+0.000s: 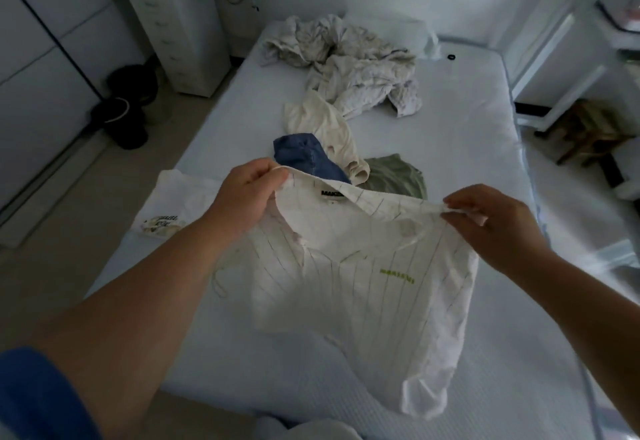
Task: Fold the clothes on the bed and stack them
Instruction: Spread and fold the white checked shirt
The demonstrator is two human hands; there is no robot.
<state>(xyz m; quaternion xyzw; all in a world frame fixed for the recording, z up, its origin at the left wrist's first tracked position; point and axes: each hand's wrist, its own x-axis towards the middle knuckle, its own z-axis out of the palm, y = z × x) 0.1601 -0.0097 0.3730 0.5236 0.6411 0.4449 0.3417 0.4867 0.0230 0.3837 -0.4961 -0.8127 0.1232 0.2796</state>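
Hands hold up a white shirt with thin stripes [363, 287] over the near end of the bed [467, 148]. The left hand [247, 193] pinches the top edge of the shirt by the collar, fingers curled tight on the cloth. The right hand [498, 228] pinches the other side of the top edge, fingers closed on it too. The shirt hangs down between them, and its low part rests on the bed. A black tag [333, 193] shows inside the collar and green letters [397, 275] sit on the front.

A folded white top [180, 197] lies flat on the left side of the bed. Behind the shirt lie a blue piece [308, 157], a cream piece [325, 128] and a green piece [398, 176], close together. Further back sits a crumpled pale pile [349, 62]
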